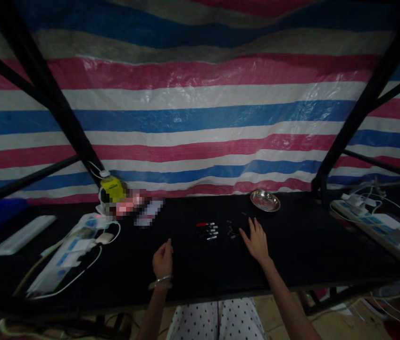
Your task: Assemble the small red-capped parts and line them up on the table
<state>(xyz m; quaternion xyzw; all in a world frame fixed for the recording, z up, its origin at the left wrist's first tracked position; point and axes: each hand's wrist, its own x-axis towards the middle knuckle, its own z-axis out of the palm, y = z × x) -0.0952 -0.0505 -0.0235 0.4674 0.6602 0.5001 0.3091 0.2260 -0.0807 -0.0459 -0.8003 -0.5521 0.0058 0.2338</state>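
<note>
My left hand (pixel 162 260) rests on the black tabletop with its fingers curled in a loose fist, and nothing shows sticking out of it. A bracelet circles that wrist. To its right lies a row of several pens or markers (pixel 207 235), mostly black with silvery ends, with a red one (pixel 204 224) at the far side. My right hand (pixel 256 240) is palm down with its fingers spread, beside several small clear pieces (pixel 231 231) scattered on the table. They are too small and dim to name. Beyond that hand stands a round shiny metal dish (pixel 265 200).
At the left are a power strip (pixel 69 255) with plugs and white cables, a yellow bottle (pixel 113 189), and a blurred-out flat object (pixel 149 212). Another power strip (pixel 373 224) is at the right. Black frame posts (pixel 62 118) flank the table before a striped tarp (pixel 200 113).
</note>
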